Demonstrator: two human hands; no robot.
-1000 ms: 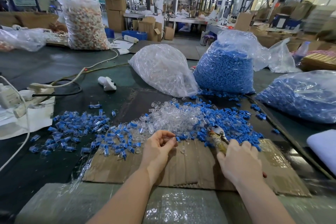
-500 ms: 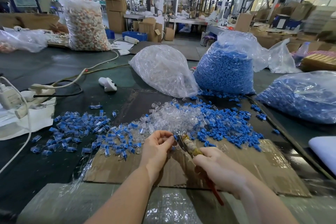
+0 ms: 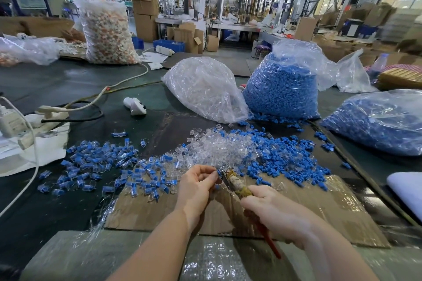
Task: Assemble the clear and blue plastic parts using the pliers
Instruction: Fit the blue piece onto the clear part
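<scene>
down at the lower middle of the frame, the left hand (image 3: 196,186) pinches a small clear and blue part (image 3: 219,171) between curled fingers, and the nose of the pliers (image 3: 237,183) meets that part right at the fingertips. the right hand (image 3: 277,214) is wrapped around the pliers' handles, one red handle poking out below the palm toward the bottom edge. both hands hover over a flat sheet of cardboard (image 3: 331,207). just above them, across the middle of the frame, lies a loose heap of clear pieces (image 3: 219,146) with loose blue pieces (image 3: 290,157) spread to its right, and a scatter of joined clear-and-blue pieces (image 3: 100,162) to the left. behind, a bag of clear pieces (image 3: 205,91) sits beside a bag of blue pieces (image 3: 283,89).
</scene>
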